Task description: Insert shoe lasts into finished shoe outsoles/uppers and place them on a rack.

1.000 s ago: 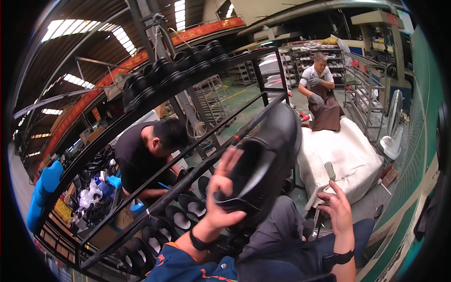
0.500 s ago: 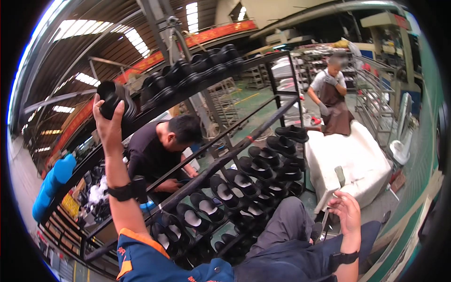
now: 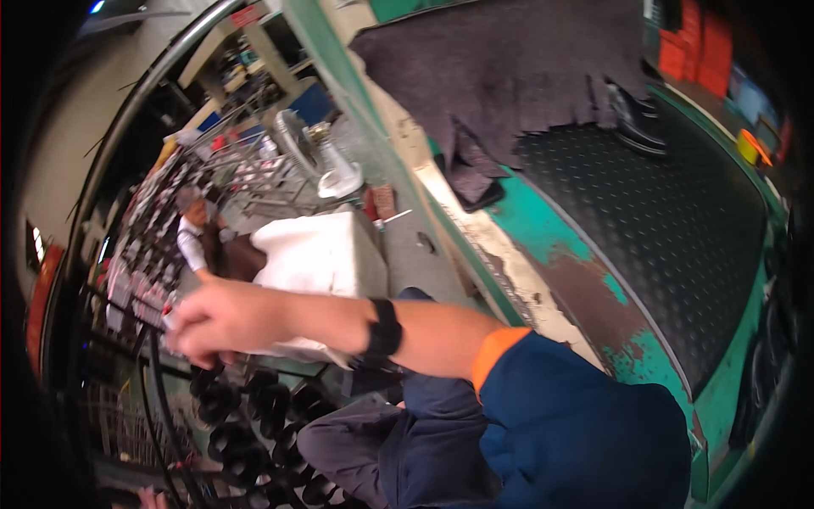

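Note:
My right arm, with a dark wristband and an orange-edged blue sleeve, stretches across to the left. My right hand [image 3: 225, 318] is closed with bent fingers, smeared by motion. A small pale bit shows at the fingertips, too blurred to name. The hand hangs above the rack of black shoes [image 3: 233, 445] and in front of the white-covered block [image 3: 318, 246]. My left hand is not visible; a blurred skin-coloured patch at the lower left edge cannot be told apart as mine or another person's.
On the right, a green-framed conveyor with a black studded belt [image 3: 653, 220] runs under a ragged dark curtain [image 3: 509, 68]. A black shoe [image 3: 632, 123] lies on it by the curtain. A person [image 3: 208, 233] in an apron is beyond the block, near a white fan [image 3: 301, 140].
The view has swung right, bringing the conveyor in. The left hand, earlier on black shoes atop the rack, has left the view. My right arm now reaches across leftward.

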{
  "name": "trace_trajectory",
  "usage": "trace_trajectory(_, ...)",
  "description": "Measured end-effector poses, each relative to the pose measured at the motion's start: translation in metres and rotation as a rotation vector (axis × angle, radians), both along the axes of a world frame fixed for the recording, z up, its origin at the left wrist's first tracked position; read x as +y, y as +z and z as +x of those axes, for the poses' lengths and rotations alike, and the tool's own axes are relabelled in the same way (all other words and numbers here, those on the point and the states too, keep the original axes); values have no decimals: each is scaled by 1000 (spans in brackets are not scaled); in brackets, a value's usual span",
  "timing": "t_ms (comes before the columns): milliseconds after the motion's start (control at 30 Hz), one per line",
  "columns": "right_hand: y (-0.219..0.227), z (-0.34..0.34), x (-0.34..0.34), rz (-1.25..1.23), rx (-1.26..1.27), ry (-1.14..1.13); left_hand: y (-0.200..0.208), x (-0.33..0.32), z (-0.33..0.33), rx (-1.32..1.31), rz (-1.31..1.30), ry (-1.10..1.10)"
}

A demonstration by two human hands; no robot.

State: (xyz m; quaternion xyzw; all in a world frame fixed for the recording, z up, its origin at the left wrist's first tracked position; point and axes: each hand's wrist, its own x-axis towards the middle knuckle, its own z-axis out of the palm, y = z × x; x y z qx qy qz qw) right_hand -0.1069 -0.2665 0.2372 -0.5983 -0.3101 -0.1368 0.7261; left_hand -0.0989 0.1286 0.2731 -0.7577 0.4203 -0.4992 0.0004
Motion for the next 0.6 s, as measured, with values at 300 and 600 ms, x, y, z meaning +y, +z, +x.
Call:
trace_trajectory(300,72,-132,-251,-708,78,-815,-166,-104,88,1002,278,-110)
trace_trajectory(600,-82,-465,-509,542,-26,-2079,-243,-110,110,1293,274,-70)
